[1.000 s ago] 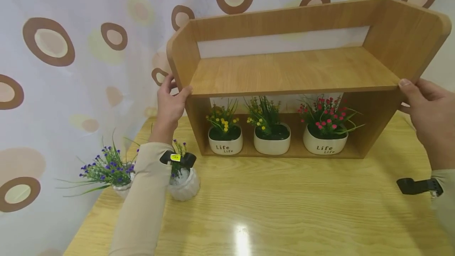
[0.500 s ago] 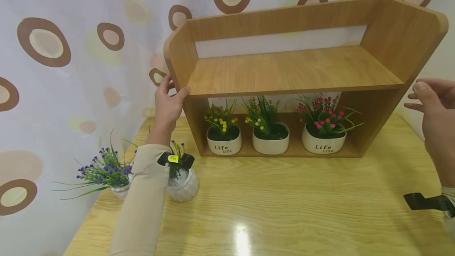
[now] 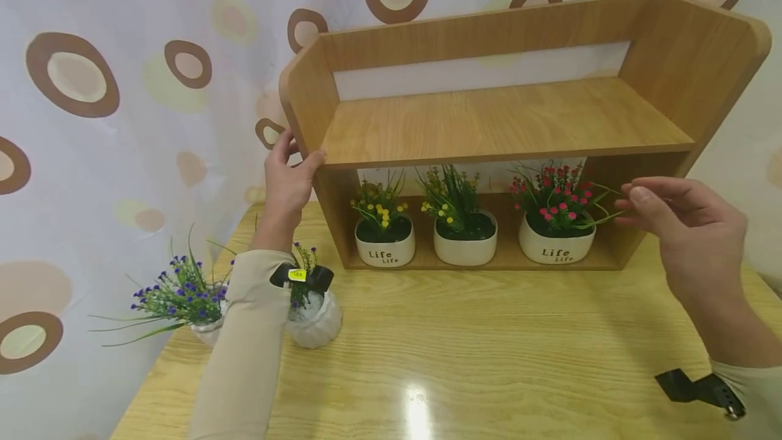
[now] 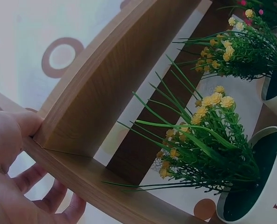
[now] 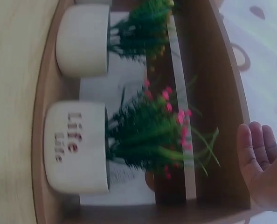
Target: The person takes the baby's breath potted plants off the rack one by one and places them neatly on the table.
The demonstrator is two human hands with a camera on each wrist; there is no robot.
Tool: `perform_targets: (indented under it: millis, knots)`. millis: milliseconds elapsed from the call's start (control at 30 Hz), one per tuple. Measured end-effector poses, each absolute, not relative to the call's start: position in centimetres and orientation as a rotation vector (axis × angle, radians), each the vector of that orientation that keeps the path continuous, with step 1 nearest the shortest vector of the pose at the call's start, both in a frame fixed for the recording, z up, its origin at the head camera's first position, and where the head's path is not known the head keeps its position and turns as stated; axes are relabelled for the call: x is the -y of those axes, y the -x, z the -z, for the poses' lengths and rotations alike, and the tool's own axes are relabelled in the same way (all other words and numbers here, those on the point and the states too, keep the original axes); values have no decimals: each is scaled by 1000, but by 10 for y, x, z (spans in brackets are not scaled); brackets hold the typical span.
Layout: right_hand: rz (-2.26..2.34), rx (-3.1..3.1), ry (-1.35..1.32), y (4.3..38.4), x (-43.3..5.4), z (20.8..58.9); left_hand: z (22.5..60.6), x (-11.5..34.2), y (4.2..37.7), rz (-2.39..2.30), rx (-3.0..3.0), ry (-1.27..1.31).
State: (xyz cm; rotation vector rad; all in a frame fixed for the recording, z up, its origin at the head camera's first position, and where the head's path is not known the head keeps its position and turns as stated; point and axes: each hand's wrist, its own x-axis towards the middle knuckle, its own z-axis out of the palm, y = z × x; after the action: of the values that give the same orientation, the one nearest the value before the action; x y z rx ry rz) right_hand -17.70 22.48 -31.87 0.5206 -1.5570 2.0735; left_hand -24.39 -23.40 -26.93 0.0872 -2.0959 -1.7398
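Wooden shelf (image 3: pixel 489 124) is standing on the table (image 3: pixel 482 345), extending rightward from the left hand (image 3: pixel 286 185). That hand is clamping its left end: thumb is lying at the middle board's front corner, fingers are reaching round outside the left side panel (image 3: pixel 313 100). Key relation, my read: long axis is running sideways, away from that grip, so the left hand is holding one end only. Right hand (image 3: pixel 702 240) is hovering by the right side panel (image 3: pixel 696 77), fingers apart from the thumb in the head view's loose pose, gripping nothing; can't tell if they're brushing the wood. It's sitting much nearer the far end. Pink-flower pot (image 3: pixel 556 244) is resting in the lower bay, just left of the right fingertips; leaf tips are overlapping them in the head view, but the right wrist view is showing a gap. Middle yellow-flower pot (image 3: pixel 466 251) and left yellow-flower pot (image 3: pixel 385 252) are lining up between there and the left grip. Purple-flower plant (image 3: pixel 183 290) and fluted white pot (image 3: pixel 319 324) are sitting nearer the person than the left grip, flanking that forearm.
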Motion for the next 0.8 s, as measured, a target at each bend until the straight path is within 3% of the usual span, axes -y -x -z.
perform_targets:
  millis: [500,800]
  knots:
    - [-2198,1670,-705,166,-156,357,269,235,242,1730,2088,-96]
    - [-2120,1927,-626,170,-124,375,269,231,242,1743,2075,-83]
